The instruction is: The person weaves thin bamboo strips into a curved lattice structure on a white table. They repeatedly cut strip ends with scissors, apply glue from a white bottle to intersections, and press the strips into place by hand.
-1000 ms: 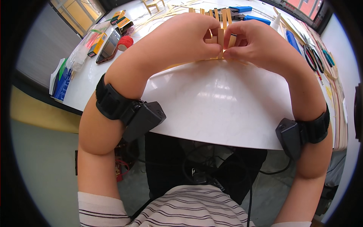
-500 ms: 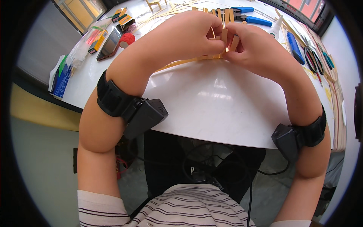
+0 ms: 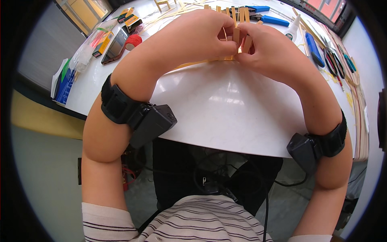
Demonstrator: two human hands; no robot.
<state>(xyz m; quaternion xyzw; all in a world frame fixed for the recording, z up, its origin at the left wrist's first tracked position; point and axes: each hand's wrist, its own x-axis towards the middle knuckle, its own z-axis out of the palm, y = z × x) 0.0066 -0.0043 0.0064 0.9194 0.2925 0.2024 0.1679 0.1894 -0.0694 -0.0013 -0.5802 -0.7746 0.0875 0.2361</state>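
Both my hands meet at the far middle of the white table point(image 3: 225, 109), around a small woven piece of light bamboo strips point(image 3: 236, 35) whose ends stand upright. My left hand point(image 3: 215, 38) is closed, pinching a strip between thumb and fingers on the left side. On the right, my right hand point(image 3: 260, 48) is curled closed around the neighbouring strips, its thumb low near the base. A flat strip point(image 3: 193, 64) runs out leftward from the base, under my left forearm. My fingers hide much of the weave.
Blue-handled pliers point(image 3: 274, 20) lie behind my hands. To the right are a white glue bottle point(image 3: 294, 30), a blue cutter point(image 3: 314, 50) and scissors point(image 3: 331, 60). Leftward lie a red thread spool point(image 3: 134, 41), a phone point(image 3: 115, 46) and small boxes point(image 3: 103, 43). Loose bamboo strips point(image 3: 173, 17) lie at the back.
My hands and the bamboo piece have shifted slightly to the left. Both hands keep their hold on the strips.
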